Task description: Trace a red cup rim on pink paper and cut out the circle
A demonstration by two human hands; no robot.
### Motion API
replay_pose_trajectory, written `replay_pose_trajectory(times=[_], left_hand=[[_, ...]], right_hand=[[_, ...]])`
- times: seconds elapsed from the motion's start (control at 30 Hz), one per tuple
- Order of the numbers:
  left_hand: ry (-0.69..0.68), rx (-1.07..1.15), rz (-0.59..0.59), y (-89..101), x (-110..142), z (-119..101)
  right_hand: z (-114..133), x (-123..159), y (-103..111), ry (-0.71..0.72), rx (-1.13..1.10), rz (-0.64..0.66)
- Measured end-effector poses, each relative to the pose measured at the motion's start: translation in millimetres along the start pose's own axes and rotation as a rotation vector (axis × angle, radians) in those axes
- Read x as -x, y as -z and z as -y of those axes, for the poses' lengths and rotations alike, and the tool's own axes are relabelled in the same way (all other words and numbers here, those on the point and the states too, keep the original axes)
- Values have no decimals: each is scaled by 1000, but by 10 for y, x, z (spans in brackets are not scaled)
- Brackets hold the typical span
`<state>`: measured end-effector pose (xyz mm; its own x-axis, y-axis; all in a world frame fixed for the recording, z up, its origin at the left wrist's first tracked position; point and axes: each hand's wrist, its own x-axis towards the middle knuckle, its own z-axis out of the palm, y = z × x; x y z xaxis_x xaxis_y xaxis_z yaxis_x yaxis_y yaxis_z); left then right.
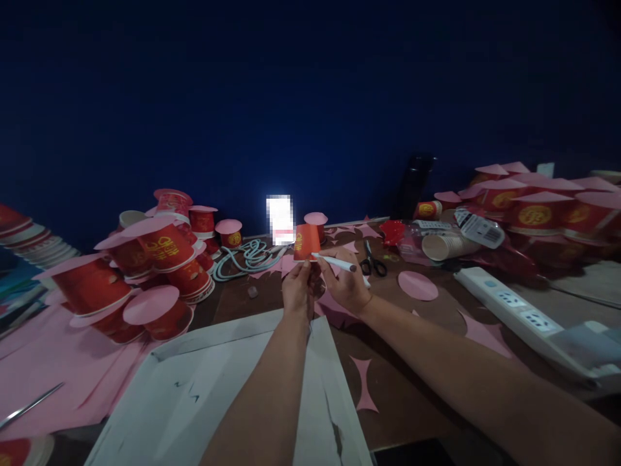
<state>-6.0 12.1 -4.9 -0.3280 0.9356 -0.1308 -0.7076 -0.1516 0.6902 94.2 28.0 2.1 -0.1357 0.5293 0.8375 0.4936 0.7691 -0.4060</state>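
My left hand point(297, 289) pinches a small red paper cup point(306, 242) and holds it upside down above the brown table point(427, 323). My right hand point(345, 283) is closed round a white marker pen point(338, 263), whose tip touches the cup's lower right edge. Pink paper point(334, 305) lies under both hands. A pink paper circle point(418, 285) lies to the right, and black scissors point(372, 262) lie just beyond my right hand.
Piles of red cups capped with pink circles stand at the left point(145, 272) and the far right point(533, 207). A white cardboard tray point(194, 388) lies before me. A white power strip point(524, 317), coiled cable point(247, 255), bright phone screen point(280, 219) and pink scraps point(365, 385) lie around.
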Motion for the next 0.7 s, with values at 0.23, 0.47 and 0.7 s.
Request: replay_pose_trajectory(times=[0.23, 0.47, 0.7], left_hand=[[-4, -14, 4, 17, -15, 12], [-36, -9, 22, 61, -54, 52], [-43, -14, 4, 45, -48, 36]], right_hand=[[-16, -8, 2, -37, -5, 3], [-34, -17, 20, -85, -10, 39], [-21, -27, 29, -93, -11, 60]])
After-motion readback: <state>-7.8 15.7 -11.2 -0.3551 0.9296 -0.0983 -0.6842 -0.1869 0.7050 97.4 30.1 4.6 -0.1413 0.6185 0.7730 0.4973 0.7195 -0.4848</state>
